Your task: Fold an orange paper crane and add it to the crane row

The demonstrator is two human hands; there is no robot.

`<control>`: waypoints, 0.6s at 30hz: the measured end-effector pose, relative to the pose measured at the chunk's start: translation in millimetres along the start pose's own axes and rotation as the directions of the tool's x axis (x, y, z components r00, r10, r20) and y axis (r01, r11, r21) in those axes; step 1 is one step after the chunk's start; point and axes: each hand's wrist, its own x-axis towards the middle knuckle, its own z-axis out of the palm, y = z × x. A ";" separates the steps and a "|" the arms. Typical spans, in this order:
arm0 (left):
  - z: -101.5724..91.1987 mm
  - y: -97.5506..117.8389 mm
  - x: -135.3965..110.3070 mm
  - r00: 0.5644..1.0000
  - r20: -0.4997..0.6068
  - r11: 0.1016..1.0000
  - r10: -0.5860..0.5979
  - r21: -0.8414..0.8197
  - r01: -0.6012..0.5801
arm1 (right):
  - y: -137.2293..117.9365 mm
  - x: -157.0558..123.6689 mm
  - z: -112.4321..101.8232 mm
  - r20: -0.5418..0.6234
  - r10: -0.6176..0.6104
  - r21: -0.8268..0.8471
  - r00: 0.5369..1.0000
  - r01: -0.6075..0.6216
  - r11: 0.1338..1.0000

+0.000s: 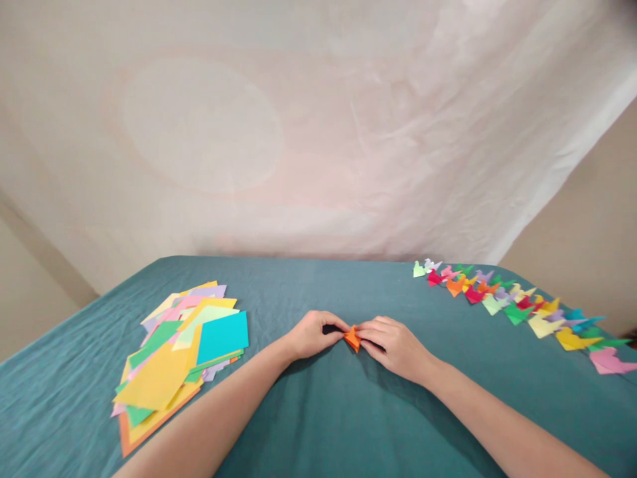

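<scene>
Between my two hands, at the middle of the table, is a small folded piece of orange paper [353,339]. My left hand [316,334] pinches its left side between thumb and fingertips. On the other side, my right hand [393,342] has its thumb and fingers closed on the right edge. The paper's lower part points toward me, and the fingertips cover some of its folds. Both hands are low over the green tablecloth [318,418].
A loose pile of coloured paper sheets [159,372] lies on the left, with a blue sheet [222,337] on top. Folded paper birds [515,313] in several colours stand in rows along the right edge. Behind the table hangs a pale cloth [318,133].
</scene>
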 end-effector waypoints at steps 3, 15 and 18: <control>-0.3 1.9 0.3 1.000 -0.010 1.000 0.004 0.009 -0.004 | -1.0 0.8 2.8 -0.029 0.012 -0.004 1.000 -0.012 1.000; -0.6 4.2 0.0 0.999 -0.030 0.999 -0.033 0.021 0.034 | -3.6 2.9 14.3 -0.110 0.192 0.061 0.975 -0.186 0.981; -0.7 4.9 0.2 0.998 -0.036 0.999 -0.050 -0.005 0.050 | -5.1 4.4 15.8 -0.125 0.220 0.075 0.967 -0.212 0.974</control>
